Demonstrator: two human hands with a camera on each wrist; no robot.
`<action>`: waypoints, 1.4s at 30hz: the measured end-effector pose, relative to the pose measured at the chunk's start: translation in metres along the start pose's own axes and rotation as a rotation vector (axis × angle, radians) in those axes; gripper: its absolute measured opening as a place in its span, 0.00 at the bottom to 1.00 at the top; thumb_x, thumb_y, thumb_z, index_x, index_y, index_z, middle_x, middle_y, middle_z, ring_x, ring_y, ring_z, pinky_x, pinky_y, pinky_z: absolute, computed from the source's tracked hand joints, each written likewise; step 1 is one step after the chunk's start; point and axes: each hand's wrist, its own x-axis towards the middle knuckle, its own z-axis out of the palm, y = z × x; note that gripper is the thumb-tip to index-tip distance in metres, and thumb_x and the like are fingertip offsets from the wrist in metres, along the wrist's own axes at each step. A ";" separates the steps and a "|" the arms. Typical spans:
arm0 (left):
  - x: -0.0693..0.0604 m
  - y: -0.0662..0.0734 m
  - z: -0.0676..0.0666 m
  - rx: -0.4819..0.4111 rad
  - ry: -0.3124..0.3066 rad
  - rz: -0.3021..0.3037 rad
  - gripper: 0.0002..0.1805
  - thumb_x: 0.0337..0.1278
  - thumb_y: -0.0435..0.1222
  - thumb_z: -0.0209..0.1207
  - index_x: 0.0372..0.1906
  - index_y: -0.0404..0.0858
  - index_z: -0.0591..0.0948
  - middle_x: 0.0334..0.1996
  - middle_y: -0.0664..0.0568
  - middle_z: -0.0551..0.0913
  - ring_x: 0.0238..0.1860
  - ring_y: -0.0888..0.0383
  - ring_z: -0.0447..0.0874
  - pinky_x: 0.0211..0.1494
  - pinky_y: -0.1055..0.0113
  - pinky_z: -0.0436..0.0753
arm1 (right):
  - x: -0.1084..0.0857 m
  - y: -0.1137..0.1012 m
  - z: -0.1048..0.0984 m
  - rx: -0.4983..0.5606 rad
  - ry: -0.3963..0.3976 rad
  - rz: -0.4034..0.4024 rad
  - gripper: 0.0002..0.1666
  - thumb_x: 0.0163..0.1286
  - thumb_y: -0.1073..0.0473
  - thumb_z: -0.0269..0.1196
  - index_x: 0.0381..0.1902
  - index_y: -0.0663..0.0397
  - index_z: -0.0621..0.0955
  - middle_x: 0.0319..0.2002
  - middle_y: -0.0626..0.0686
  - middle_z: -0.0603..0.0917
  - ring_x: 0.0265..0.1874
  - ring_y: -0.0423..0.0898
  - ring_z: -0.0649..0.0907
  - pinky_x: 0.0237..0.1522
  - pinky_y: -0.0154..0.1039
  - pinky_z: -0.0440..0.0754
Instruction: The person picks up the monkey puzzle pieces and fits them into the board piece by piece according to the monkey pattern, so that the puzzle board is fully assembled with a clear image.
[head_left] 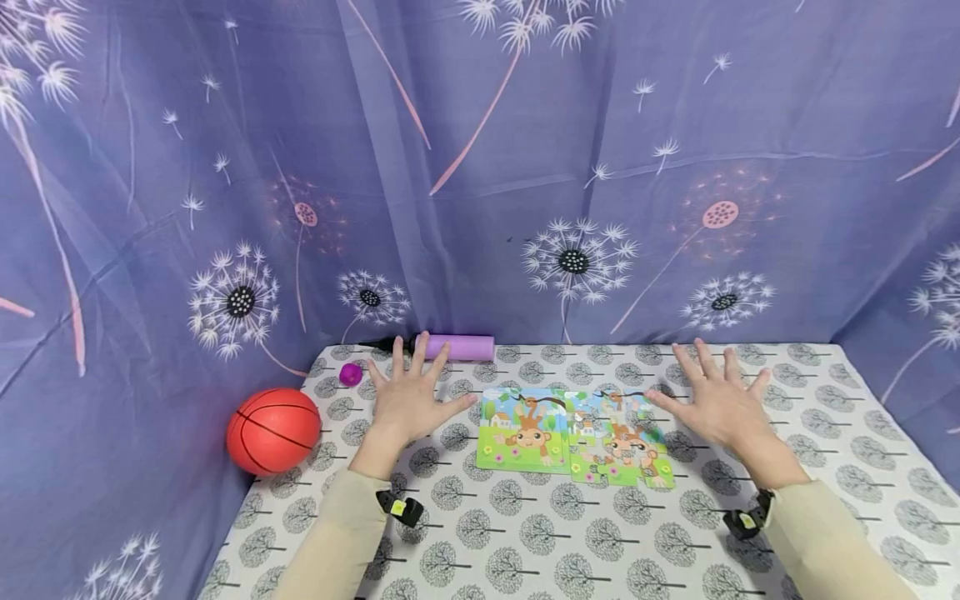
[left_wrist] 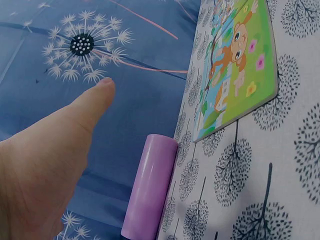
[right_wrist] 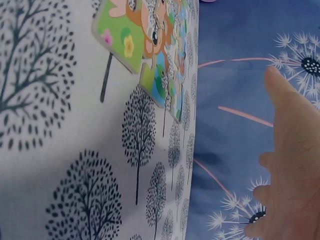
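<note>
Both hands were bare, with the fingers and thumbs spread wide and nothing held. In the head view we saw the left hand (head_left: 408, 404) left of the puzzle, its thumb pointing toward the intact panel, and the right hand (head_left: 723, 408) on the other side, its thumb tip near the upper right corner of the pieced panel. We could not tell whether either palm met the tablecloth (head_left: 540, 525).

Between the hands, the two panels lay flat, side by side. The intact panel (head_left: 525, 429) showed an upside-down brown monkey on a branch, a small house, blue sky, green grass and pink and yellow flowers; the left wrist view gave us its thick edge and rounded corner. The pieced panel (head_left: 621, 450) repeated that scene in separate pieces, with an uneven outline and the tree-printed cloth visible through gaps.

Toward the back edge we noted a purple cylinder (head_left: 465, 347) with a black tapered end, partly behind the left fingertips, and a small magenta object (head_left: 350, 374). A red ball (head_left: 273, 431) with black lines sat at the left edge.
</note>
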 end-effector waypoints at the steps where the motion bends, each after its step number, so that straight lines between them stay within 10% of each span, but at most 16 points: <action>1: 0.000 0.000 0.000 -0.001 0.000 0.000 0.58 0.52 0.84 0.37 0.85 0.61 0.49 0.84 0.53 0.30 0.81 0.35 0.25 0.61 0.23 0.13 | 0.000 0.000 0.000 0.001 -0.004 0.001 0.60 0.71 0.17 0.45 0.85 0.42 0.40 0.83 0.59 0.33 0.73 0.83 0.36 0.55 0.75 0.09; 11: -0.004 0.003 0.003 -0.025 0.004 0.024 0.55 0.57 0.81 0.42 0.85 0.59 0.50 0.84 0.53 0.30 0.81 0.35 0.26 0.65 0.22 0.20 | 0.003 -0.003 0.001 0.026 0.003 -0.009 0.59 0.72 0.20 0.49 0.86 0.43 0.41 0.83 0.63 0.37 0.74 0.82 0.44 0.59 0.80 0.16; 18: -0.008 0.010 0.012 -0.044 -0.015 0.060 0.55 0.58 0.80 0.43 0.85 0.58 0.51 0.85 0.50 0.40 0.81 0.32 0.31 0.68 0.19 0.35 | 0.005 -0.016 0.008 0.098 0.121 -0.094 0.58 0.70 0.24 0.59 0.82 0.54 0.58 0.78 0.71 0.59 0.70 0.81 0.60 0.65 0.85 0.50; 25: -0.015 0.025 0.025 -0.055 -0.037 0.127 0.54 0.59 0.78 0.47 0.85 0.58 0.51 0.85 0.48 0.43 0.80 0.29 0.40 0.69 0.19 0.48 | 0.010 -0.039 0.023 0.208 0.159 -0.171 0.47 0.68 0.34 0.69 0.73 0.60 0.73 0.56 0.72 0.78 0.43 0.67 0.82 0.38 0.64 0.85; 33: -0.031 0.047 0.047 -0.101 -0.112 0.216 0.50 0.61 0.77 0.46 0.84 0.59 0.56 0.84 0.46 0.45 0.79 0.26 0.45 0.69 0.19 0.51 | 0.016 -0.062 0.037 0.323 0.003 -0.160 0.44 0.68 0.37 0.70 0.70 0.61 0.76 0.53 0.64 0.80 0.23 0.42 0.74 0.27 0.41 0.77; 38: -0.040 0.057 0.056 -0.137 -0.174 0.232 0.49 0.61 0.76 0.47 0.83 0.61 0.57 0.84 0.43 0.46 0.78 0.24 0.45 0.66 0.16 0.52 | 0.023 -0.073 0.048 0.299 -0.033 -0.167 0.44 0.65 0.37 0.72 0.68 0.61 0.78 0.39 0.61 0.80 0.17 0.44 0.71 0.16 0.36 0.70; 42: -0.044 0.061 0.059 -0.118 -0.201 0.243 0.47 0.62 0.76 0.47 0.83 0.63 0.58 0.84 0.42 0.47 0.77 0.24 0.47 0.66 0.16 0.53 | 0.028 -0.080 0.055 0.257 -0.033 -0.164 0.45 0.62 0.35 0.74 0.67 0.59 0.80 0.40 0.67 0.84 0.32 0.59 0.83 0.12 0.35 0.67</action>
